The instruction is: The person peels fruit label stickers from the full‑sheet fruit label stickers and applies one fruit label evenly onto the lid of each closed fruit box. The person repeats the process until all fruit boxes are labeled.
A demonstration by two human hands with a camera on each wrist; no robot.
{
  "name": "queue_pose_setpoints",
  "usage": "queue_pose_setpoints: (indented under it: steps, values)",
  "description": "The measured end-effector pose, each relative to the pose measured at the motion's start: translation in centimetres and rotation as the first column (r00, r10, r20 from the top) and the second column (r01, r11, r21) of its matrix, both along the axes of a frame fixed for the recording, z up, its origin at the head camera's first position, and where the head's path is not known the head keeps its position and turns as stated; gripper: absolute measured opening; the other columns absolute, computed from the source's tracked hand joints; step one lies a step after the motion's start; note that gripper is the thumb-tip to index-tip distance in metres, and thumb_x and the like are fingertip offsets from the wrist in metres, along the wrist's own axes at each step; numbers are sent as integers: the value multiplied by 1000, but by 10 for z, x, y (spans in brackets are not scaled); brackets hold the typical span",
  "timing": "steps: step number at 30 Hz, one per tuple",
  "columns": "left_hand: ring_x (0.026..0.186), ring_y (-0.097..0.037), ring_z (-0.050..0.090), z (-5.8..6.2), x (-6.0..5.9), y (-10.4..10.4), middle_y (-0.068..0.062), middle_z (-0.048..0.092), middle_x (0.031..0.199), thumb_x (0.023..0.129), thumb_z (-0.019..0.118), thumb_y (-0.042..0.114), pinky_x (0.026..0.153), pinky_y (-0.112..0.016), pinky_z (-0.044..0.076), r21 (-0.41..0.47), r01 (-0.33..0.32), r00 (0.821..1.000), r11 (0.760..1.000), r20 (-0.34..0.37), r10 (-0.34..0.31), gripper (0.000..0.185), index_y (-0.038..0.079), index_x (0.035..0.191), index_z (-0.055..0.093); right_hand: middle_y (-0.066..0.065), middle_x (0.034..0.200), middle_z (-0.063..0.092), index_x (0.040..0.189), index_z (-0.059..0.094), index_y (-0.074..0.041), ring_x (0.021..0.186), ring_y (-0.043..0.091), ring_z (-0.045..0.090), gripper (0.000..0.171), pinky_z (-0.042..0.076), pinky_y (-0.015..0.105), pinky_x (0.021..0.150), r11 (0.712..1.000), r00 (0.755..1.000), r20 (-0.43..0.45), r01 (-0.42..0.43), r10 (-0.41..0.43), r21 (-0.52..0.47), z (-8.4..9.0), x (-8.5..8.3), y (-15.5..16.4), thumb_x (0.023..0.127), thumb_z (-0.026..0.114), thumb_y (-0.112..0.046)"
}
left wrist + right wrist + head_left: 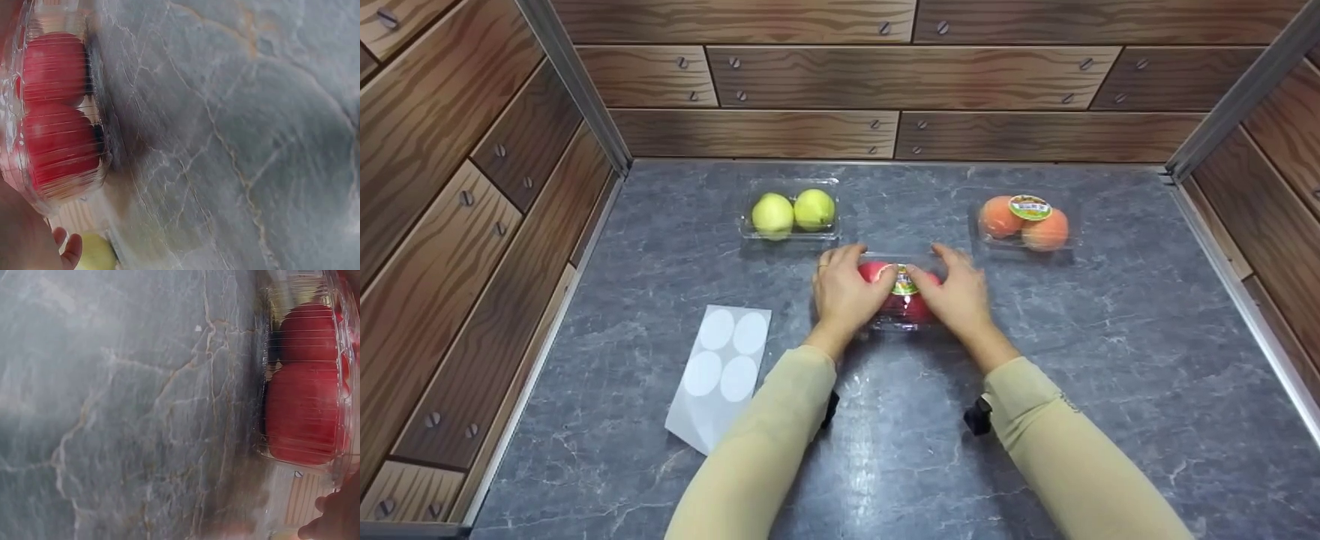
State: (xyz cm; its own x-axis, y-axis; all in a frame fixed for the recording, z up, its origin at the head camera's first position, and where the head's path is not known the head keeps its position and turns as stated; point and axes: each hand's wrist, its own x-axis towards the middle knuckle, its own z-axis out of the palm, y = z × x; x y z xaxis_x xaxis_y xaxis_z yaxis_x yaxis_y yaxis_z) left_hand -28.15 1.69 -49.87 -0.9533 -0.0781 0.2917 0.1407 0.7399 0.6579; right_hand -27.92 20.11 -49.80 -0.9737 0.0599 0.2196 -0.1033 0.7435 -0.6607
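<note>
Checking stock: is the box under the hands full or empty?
Full: two red apples fill the clear box.

Clear glossy ribbed plastic clamshell (901, 300); matt grey marble-look tabletop (1110, 360); wood-grain walls (885, 82); glossy white sticker sheet (721, 375).

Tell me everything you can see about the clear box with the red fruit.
The clear box is a see-through, ribbed plastic clamshell, seemingly shut, holding two red fruits side by side, a round colourful sticker on its lid. It sits flat on the grey marbled table, mid-table. The left hand and right hand clasp its two ends.
</note>
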Motion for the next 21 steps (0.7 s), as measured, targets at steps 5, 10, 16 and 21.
queue_pose_setpoints:
  steps: [5,10,16,21]
  values:
    - [136,-32,54,-1,0,1,-9,68,140,87,74,52,114,-49,41,0,-7,1000,1000,14,7,64,10,135,71,24,150,58,147,59,2,149,50,40,70,16,74,121,1000,1000,21,15,-15,7,0,1,-2,96,74,-44]
    - [134,-31,54,-4,0,2,-8,68,139,87,74,51,112,-49,42,15,-25,1000,1000,8,25,62,12,135,71,21,151,59,146,60,-1,151,49,38,69,14,76,121,999,999,25,42,-42,9,0,1,-5,96,72,-47]
    - [133,-29,55,-7,1,3,-6,68,139,86,74,52,109,-49,43,28,-43,999,999,14,43,62,14,135,71,19,153,57,146,62,-5,152,45,38,69,13,75,121,998,997,36,68,-68,17,-2,2,-7,96,72,-51]
    - [132,-29,55,-7,1,3,-5,69,138,86,74,53,107,-50,44,34,-51,999,998,0,51,61,15,134,72,18,152,59,145,62,-5,152,45,39,69,13,76,121,997,997,27,74,-75,16,-3,2,-7,96,72,-51]
